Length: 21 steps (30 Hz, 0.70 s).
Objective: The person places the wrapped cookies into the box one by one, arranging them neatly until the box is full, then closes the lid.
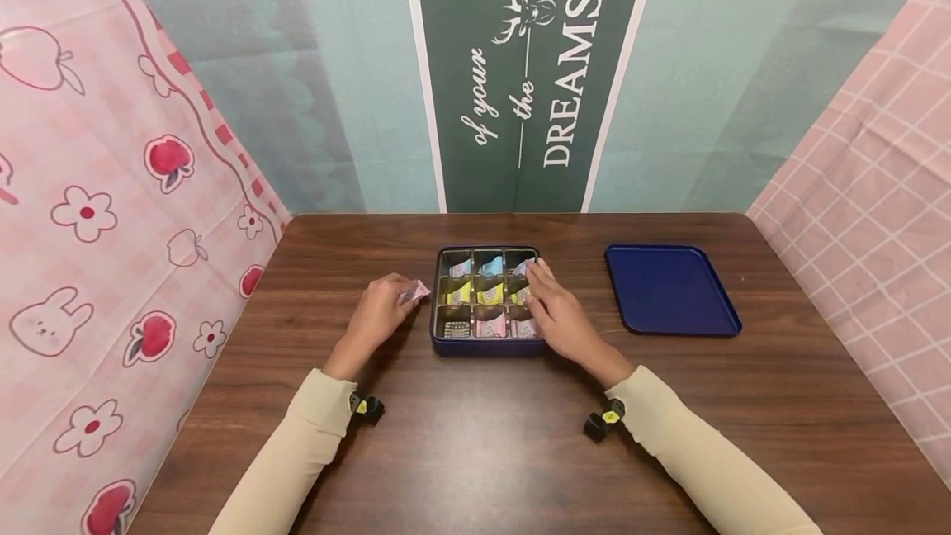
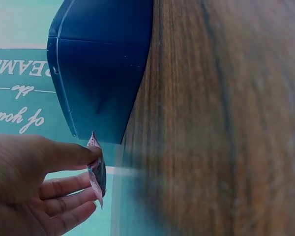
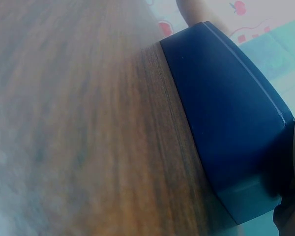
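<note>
A dark blue tin (image 1: 486,347) with a grid of compartments stands on the table. Small wrapped packets sit in it: a blue packet (image 1: 490,265) in the back row, a yellow packet (image 1: 490,293) in the middle row, a pink packet (image 1: 490,324) in front. The front-left compartment (image 1: 456,329) shows its patterned floor. Just left of the tin, my left hand (image 1: 377,312) pinches another small pink packet (image 2: 96,172) between thumb and fingers. My right hand (image 1: 560,312) grips the tin's right rim, some fingers over the right column; its fingertips are partly hidden in the right wrist view.
A dark blue lid (image 1: 672,291) lies on the brown wooden table (image 1: 475,444), to the right of the tin. Hanging cloths surround the table: a patterned pink cloth (image 1: 89,271) at left, a green cloth (image 1: 513,106) behind, a pink checked cloth (image 1: 877,188) at right.
</note>
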### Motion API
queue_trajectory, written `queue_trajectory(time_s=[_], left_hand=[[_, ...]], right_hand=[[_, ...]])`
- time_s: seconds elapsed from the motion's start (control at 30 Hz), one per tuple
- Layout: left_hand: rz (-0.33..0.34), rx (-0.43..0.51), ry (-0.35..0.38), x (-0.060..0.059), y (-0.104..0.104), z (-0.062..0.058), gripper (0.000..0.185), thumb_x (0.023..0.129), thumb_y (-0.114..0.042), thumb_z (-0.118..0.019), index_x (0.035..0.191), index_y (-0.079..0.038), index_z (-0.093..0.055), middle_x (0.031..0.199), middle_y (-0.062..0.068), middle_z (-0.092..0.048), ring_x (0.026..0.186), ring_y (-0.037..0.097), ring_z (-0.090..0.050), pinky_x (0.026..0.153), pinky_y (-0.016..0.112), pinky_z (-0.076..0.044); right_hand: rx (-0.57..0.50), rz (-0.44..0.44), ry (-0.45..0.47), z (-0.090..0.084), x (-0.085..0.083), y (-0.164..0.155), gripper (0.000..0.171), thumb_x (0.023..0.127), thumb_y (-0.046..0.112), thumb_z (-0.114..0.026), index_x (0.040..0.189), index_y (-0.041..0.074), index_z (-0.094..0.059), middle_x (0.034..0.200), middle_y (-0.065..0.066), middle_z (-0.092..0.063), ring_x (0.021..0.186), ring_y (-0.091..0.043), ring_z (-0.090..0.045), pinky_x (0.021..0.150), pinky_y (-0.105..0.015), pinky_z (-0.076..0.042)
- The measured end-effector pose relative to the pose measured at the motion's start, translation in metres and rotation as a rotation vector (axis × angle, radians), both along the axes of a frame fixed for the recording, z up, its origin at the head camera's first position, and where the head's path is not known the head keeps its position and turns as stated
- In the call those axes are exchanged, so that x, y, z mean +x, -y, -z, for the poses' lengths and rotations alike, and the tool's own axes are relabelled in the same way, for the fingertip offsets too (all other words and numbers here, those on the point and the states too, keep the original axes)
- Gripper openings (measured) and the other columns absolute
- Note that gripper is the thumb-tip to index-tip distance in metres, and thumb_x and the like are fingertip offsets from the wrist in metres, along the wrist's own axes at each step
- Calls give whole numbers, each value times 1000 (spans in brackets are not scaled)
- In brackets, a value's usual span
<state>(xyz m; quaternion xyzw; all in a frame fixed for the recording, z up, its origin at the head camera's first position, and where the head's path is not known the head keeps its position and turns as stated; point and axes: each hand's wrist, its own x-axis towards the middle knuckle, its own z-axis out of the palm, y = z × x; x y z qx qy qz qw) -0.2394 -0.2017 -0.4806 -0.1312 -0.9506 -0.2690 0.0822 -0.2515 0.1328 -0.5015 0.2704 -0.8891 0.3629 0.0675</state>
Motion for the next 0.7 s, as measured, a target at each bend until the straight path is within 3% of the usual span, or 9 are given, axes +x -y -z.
queue_trajectory(time_s=[0.4, 0.7], left_hand=[[8, 67, -39, 3, -2, -3, 29, 89, -4, -78, 116, 3, -75, 110, 19, -71, 84, 28, -66, 67, 37, -52], [11, 99, -42, 7, -3, -4, 26, 87, -1, -78, 113, 4, -76, 108, 18, -72, 87, 28, -67, 71, 40, -55]], right_hand=[[9, 1, 14, -2, 1, 0, 50, 106, 16, -51, 151, -5, -42, 163, -13, -32, 154, -25, -20, 119, -52, -26], [5, -3, 9, -2, 0, 1, 50, 106, 16, -51, 150, -6, -42, 163, -15, -32, 153, -28, -20, 119, -53, -26]])
